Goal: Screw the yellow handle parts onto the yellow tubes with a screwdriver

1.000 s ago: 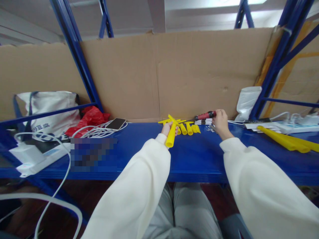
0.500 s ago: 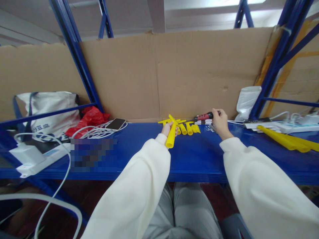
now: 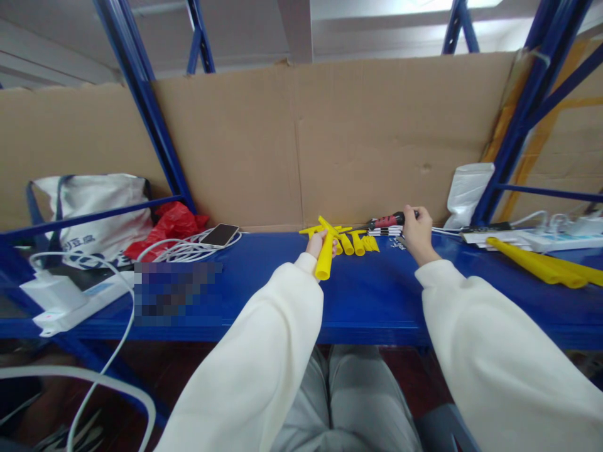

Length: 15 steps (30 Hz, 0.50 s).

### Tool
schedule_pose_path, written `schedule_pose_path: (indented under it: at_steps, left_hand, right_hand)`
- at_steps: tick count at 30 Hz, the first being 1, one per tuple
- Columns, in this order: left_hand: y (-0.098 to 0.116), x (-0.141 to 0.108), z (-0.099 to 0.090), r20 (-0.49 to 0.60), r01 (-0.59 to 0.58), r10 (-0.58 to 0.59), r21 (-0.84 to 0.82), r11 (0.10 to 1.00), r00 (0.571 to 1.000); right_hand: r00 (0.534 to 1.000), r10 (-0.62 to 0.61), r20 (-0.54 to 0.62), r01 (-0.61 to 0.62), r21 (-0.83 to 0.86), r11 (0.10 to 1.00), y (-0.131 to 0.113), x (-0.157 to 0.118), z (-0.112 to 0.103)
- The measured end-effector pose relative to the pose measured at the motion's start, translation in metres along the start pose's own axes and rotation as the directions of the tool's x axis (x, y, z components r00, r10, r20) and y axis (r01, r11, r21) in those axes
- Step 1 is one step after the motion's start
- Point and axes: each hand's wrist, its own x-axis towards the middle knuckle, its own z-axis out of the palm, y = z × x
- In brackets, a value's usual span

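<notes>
My left hand (image 3: 315,244) is closed around a yellow plastic tube (image 3: 324,262), its open round end tilted down toward me and a crosspiece at its far end. In my right hand (image 3: 419,233) is a screwdriver (image 3: 387,221) with a red and black handle, held near level. Its thin shaft points left to the far end of the tube; whether the tip touches is too small to tell. Just behind and right of my left hand, several similar yellow pieces (image 3: 359,245) lie in a row on the blue shelf (image 3: 372,295).
At right lie long yellow tubes (image 3: 541,263), near a white power strip (image 3: 556,238) and a white pouch (image 3: 468,194). To the left are a phone (image 3: 220,235), coiled white cable (image 3: 181,251), a red plastic bag (image 3: 172,226) and a cloth bag (image 3: 98,207). Cardboard (image 3: 226,150) stands behind.
The right hand and screwdriver have shifted very slightly to the right. The left hand keeps its hold on the yellow tube, almost unmoved.
</notes>
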Motion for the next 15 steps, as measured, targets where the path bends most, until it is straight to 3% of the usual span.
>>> schedule_pose_path:
  at_steps: [15]
  left_hand:
    - [-0.0018, 0.0077, -0.0044, 0.02, 0.018, -0.017, -0.046, 0.999, 1.0]
  right_hand:
    - [0.998, -0.056, 0.01, 0.056, 0.016, 0.998, 0.0005, -0.0003, 0.0019]
